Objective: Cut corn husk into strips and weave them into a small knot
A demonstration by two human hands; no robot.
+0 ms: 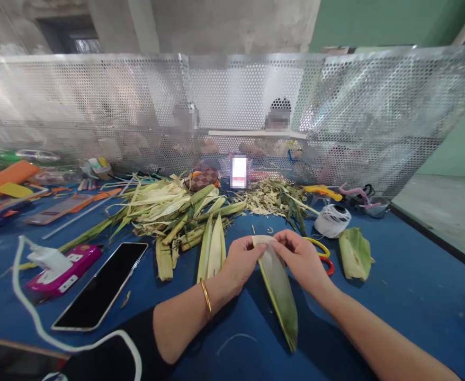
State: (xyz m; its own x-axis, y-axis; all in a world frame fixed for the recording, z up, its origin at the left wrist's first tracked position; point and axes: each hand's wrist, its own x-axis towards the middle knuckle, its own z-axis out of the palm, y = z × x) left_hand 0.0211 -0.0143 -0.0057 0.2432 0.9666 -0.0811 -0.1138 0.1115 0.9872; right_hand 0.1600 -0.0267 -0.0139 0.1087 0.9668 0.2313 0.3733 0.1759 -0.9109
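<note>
Both hands pinch the far, broad end of a green corn husk leaf (282, 299) over the blue table. My left hand (242, 262), on an arm with a gold bangle, grips its left corner. My right hand (302, 259) closes on the right corner, thumb near the other thumb. The leaf's pointed tip hangs toward me. Just beyond my right hand lie scissors with red and yellow handles (328, 265), partly hidden by it. Left of my left hand rest pale husk leaves (212, 248).
A heap of corn husks (169, 206) and shredded husk bits (270, 196) lie at the back. White thread (332, 221) and a loose husk piece (355, 254) are at right. A phone (101, 286), a pink power strip (65, 270) and a white cable (21, 296) occupy the left. A perforated metal screen (137, 106) stands behind.
</note>
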